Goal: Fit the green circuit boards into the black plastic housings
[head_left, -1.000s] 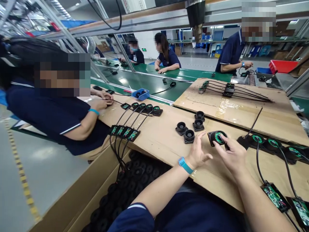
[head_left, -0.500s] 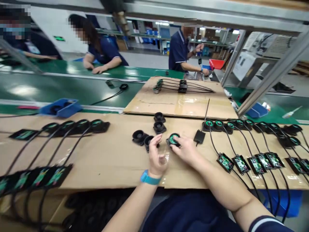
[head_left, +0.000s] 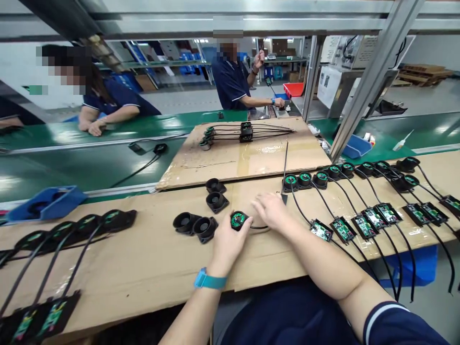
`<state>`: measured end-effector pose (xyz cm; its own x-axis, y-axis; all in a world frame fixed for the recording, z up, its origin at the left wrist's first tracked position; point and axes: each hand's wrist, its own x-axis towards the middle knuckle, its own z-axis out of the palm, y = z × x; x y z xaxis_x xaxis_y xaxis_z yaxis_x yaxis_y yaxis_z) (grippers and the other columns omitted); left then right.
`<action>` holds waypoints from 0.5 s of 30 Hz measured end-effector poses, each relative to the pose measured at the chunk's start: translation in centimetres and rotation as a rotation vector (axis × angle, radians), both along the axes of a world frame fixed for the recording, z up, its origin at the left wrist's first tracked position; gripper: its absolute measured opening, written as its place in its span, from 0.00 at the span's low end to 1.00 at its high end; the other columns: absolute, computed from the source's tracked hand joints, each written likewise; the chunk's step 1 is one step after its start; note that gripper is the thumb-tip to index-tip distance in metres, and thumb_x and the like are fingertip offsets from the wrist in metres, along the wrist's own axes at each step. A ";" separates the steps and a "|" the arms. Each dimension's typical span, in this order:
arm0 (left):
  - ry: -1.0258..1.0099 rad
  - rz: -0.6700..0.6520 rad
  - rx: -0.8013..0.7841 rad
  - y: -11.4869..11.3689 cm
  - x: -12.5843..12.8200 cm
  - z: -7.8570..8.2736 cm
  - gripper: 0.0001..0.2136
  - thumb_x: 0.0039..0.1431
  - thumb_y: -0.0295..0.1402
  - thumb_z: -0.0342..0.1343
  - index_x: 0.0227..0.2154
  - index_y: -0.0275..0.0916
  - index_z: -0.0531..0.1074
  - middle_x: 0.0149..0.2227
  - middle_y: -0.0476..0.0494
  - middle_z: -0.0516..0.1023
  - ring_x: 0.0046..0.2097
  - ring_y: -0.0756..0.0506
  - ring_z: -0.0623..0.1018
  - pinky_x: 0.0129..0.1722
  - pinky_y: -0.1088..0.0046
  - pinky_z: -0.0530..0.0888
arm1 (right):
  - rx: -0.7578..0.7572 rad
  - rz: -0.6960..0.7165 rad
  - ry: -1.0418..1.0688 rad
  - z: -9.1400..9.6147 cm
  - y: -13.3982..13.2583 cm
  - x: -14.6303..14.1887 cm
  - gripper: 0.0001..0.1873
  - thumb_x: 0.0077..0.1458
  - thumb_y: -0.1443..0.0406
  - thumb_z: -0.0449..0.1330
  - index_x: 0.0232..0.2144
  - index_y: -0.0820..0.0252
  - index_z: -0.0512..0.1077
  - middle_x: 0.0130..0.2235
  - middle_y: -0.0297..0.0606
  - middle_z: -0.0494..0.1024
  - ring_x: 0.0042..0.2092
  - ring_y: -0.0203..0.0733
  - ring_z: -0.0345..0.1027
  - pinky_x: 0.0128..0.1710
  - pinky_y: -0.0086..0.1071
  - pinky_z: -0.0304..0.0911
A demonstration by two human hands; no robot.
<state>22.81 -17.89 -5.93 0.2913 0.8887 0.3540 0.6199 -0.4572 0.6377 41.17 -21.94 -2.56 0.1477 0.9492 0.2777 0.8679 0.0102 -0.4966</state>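
Note:
My left hand point(head_left: 230, 242) grips a round black housing point(head_left: 233, 227) with a green circuit board point(head_left: 237, 219) inside, resting on the cardboard. From the housing a black cable point(head_left: 259, 227) runs right and passes under my right hand point(head_left: 271, 211). That hand lies palm down with its fingers stretched out to the left, and nothing shows in them. Behind its wrist a small black box point(head_left: 284, 198) is mostly hidden, with a thin dark lead point(head_left: 286, 167) rising from it. Left of my hands stand several black round housings point(head_left: 204, 227) without visible boards.
Wired units with open circuit boxes point(head_left: 344, 229) line the right side; more housings point(head_left: 115, 218) stand at left. A raised cardboard sheet point(head_left: 215, 165) carries cabled parts. Blue bins point(head_left: 46, 203), a metal post point(head_left: 373, 81) and co-workers point(head_left: 232, 79) are beyond.
My left hand has closed on the housing, which my right hand was touching. My right hand has let go and shifted toward the small black box. The camera view has turned right.

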 end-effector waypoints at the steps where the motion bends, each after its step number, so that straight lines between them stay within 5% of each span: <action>1: 0.045 0.005 -0.051 0.2 0.5 0.5 0.26 0.56 0.54 0.61 0.47 0.38 0.73 0.42 0.33 0.82 0.45 0.32 0.82 0.45 0.55 0.77 | -0.047 -0.080 -0.027 0.1 0.2 0.5 0.19 0.70 0.55 0.53 0.46 0.61 0.78 0.48 0.47 0.81 0.53 0.49 0.71 0.58 0.44 0.57; 4: 0.139 -0.013 -0.162 0.7 1.1 1.9 0.21 0.53 0.49 0.64 0.42 0.40 0.73 0.37 0.37 0.82 0.41 0.32 0.82 0.41 0.57 0.77 | -0.188 -0.212 -0.110 0.5 0.4 1.1 0.17 0.68 0.57 0.57 0.42 0.64 0.78 0.46 0.50 0.81 0.54 0.54 0.69 0.58 0.49 0.55; 8: 0.163 -0.129 -0.187 0.1 -1.0 2.9 0.14 0.51 0.39 0.62 0.41 0.42 0.72 0.34 0.45 0.81 0.36 0.38 0.82 0.39 0.62 0.77 | -0.232 -0.149 -0.104 0.8 0.0 0.3 0.16 0.67 0.57 0.58 0.42 0.64 0.78 0.47 0.50 0.81 0.54 0.54 0.70 0.54 0.43 0.61; 12: 0.189 -0.173 -0.275 -2.3 -6.6 4.0 0.16 0.52 0.44 0.60 0.41 0.43 0.73 0.35 0.46 0.82 0.35 0.40 0.81 0.37 0.63 0.78 | -0.152 -0.056 -0.024 0.7 -0.5 -0.7 0.17 0.68 0.56 0.56 0.44 0.62 0.78 0.44 0.48 0.83 0.47 0.48 0.76 0.49 0.36 0.66; 15: 0.175 -0.048 -0.300 -3.5 -12.8 6.3 0.21 0.48 0.51 0.63 0.40 0.43 0.76 0.36 0.46 0.83 0.35 0.40 0.80 0.34 0.64 0.78 | -0.102 0.000 0.001 0.2 -0.4 -1.0 0.16 0.68 0.56 0.57 0.43 0.62 0.78 0.44 0.48 0.83 0.47 0.49 0.77 0.49 0.36 0.68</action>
